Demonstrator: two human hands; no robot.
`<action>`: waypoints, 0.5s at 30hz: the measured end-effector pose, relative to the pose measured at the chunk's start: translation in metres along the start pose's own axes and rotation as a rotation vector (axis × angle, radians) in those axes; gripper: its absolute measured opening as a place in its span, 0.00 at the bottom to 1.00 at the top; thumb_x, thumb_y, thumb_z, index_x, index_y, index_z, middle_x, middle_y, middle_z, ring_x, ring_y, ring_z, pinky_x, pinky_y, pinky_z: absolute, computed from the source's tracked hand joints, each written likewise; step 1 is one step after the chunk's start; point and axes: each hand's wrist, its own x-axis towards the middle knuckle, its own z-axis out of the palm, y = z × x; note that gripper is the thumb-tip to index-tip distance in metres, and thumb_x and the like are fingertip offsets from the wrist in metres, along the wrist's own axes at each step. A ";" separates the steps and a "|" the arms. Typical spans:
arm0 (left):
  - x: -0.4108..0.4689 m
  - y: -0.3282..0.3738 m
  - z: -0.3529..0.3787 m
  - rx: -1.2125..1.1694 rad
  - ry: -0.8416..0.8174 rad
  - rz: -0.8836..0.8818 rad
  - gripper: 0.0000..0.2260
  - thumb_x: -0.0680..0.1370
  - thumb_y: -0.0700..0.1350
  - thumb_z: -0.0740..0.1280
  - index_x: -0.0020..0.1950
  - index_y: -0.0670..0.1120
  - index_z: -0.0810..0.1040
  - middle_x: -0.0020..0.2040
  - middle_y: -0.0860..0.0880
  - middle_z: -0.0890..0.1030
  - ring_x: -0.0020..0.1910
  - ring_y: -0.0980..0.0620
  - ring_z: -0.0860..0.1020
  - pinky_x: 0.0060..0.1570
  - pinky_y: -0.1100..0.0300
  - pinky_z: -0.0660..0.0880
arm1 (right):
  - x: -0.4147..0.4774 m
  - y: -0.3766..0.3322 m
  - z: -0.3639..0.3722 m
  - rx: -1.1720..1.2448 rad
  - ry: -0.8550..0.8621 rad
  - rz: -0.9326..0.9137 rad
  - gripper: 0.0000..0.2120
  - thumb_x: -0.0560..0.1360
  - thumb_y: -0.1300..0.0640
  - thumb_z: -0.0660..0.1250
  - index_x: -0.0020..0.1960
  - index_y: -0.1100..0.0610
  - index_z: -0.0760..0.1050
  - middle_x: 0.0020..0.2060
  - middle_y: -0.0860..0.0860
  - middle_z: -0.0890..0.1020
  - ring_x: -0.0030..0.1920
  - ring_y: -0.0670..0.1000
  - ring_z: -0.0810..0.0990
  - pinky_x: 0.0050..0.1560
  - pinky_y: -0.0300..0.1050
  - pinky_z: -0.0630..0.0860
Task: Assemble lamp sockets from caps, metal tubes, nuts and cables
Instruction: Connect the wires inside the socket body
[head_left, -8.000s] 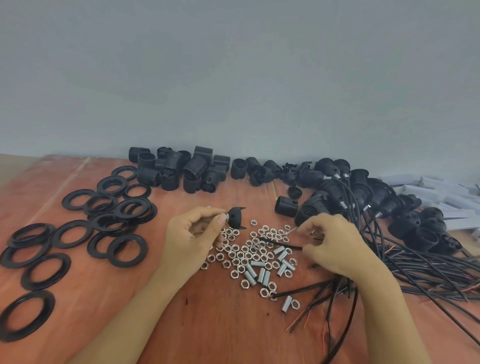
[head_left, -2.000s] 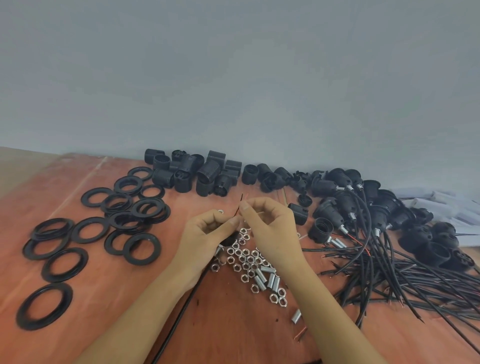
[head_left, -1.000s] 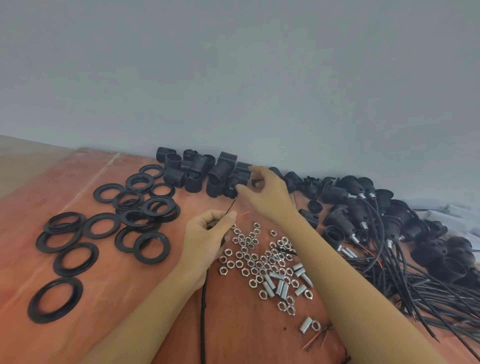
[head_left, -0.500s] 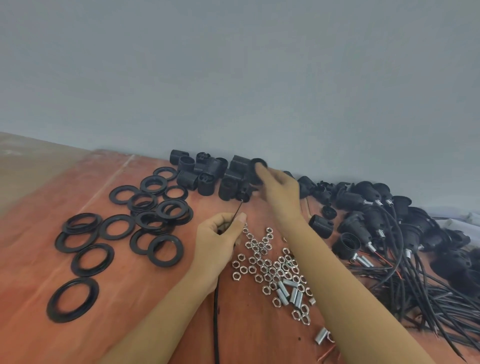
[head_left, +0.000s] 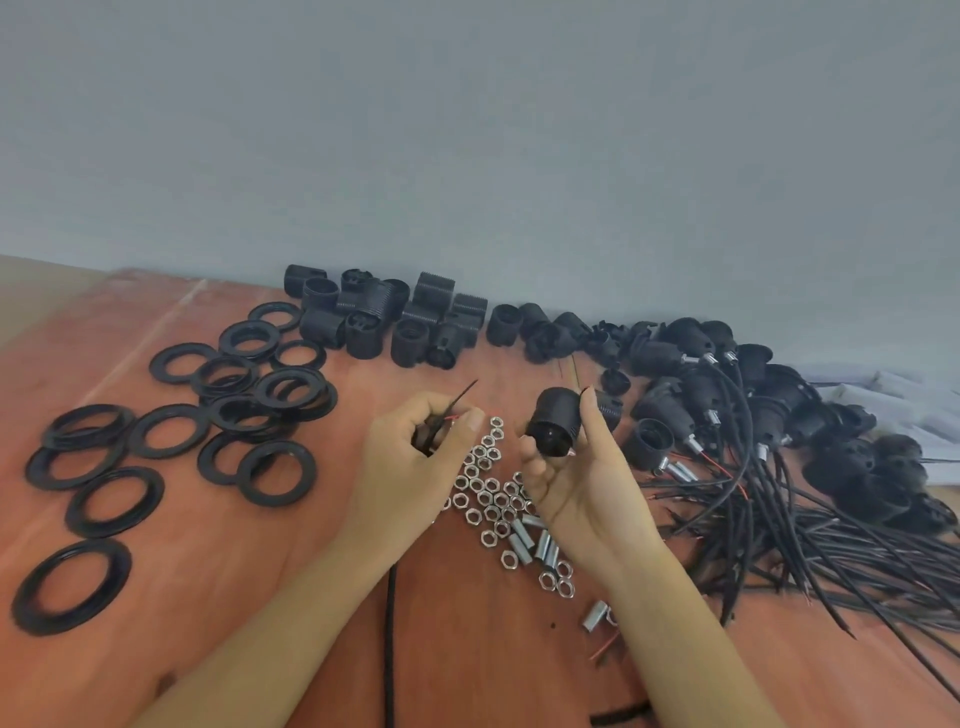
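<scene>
the right hand (head_left: 582, 483) grips one black cap (head_left: 558, 423) between thumb and fingers, above the nuts (head_left: 488, 491) and just beside the left hand (head_left: 410, 467). the cap is round, smooth and a little shiny. the left hand is closed around one black cable (head_left: 464, 393) with a red wire at its end. the nuts are too many to count; about five tubes (head_left: 543, 545) lie near them. half a second ago the right hand was reaching into the heap (head_left: 426, 322) by the wall.

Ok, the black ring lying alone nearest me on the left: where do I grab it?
Come from above and pinch the band of the black ring: one finger through the hole, thumb at the outer edge. It lies flat on the table, apart from the others.
</scene>
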 end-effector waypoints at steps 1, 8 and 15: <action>-0.001 0.001 0.000 0.007 -0.014 0.015 0.04 0.77 0.48 0.70 0.42 0.54 0.80 0.27 0.58 0.72 0.26 0.61 0.69 0.28 0.70 0.67 | -0.001 0.002 0.000 -0.001 -0.003 0.020 0.22 0.71 0.40 0.68 0.39 0.59 0.86 0.38 0.56 0.83 0.30 0.47 0.79 0.28 0.34 0.77; -0.008 0.011 0.002 0.067 -0.033 0.165 0.02 0.77 0.46 0.69 0.45 0.49 0.80 0.30 0.60 0.76 0.28 0.61 0.74 0.31 0.73 0.68 | -0.007 0.005 0.002 0.061 0.114 0.076 0.22 0.66 0.41 0.72 0.42 0.62 0.82 0.38 0.55 0.83 0.27 0.46 0.81 0.19 0.34 0.73; -0.012 0.018 0.004 0.069 -0.033 0.232 0.01 0.76 0.47 0.69 0.44 0.52 0.80 0.33 0.56 0.78 0.31 0.59 0.75 0.34 0.72 0.69 | -0.011 0.005 0.004 0.102 0.142 0.046 0.27 0.64 0.44 0.73 0.53 0.63 0.77 0.36 0.57 0.82 0.28 0.48 0.83 0.24 0.37 0.78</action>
